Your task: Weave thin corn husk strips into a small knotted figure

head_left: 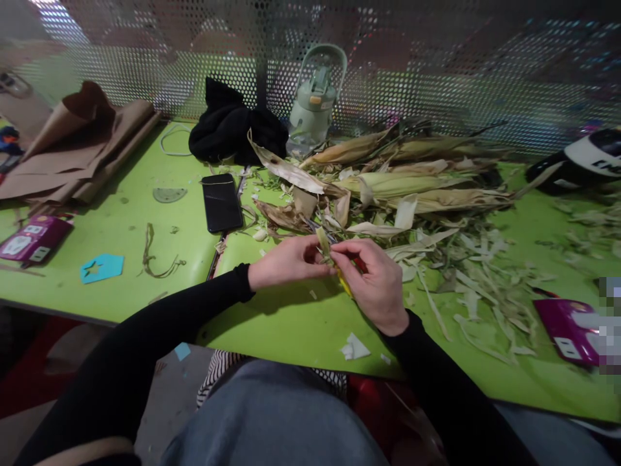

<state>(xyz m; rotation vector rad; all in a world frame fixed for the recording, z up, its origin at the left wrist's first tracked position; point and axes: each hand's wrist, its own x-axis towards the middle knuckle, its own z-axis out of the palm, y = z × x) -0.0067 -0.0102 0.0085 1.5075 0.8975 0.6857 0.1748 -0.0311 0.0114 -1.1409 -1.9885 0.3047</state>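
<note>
Both hands meet over the near edge of the green table [272,323]. My left hand [285,262] is closed on a small piece of pale corn husk [322,239], which sticks up between the fingertips. My right hand [376,283] pinches at the same piece with thumb and forefinger. Under the right palm shows a tool with a yellow handle part [344,283] and a bit of red. It looks like scissors, but the hand hides most of it. Just beyond the fingers lies a heap of dry corn husks [388,184].
Husk shreds [490,285] spread to the right. A black phone [222,202], black cloth [233,129] and pale green bottle [313,107] stand beyond my left hand. Brown paper [87,149] and a purple box [36,239] lie left; another purple box [567,330] lies right. Perforated metal [388,65] closes the back.
</note>
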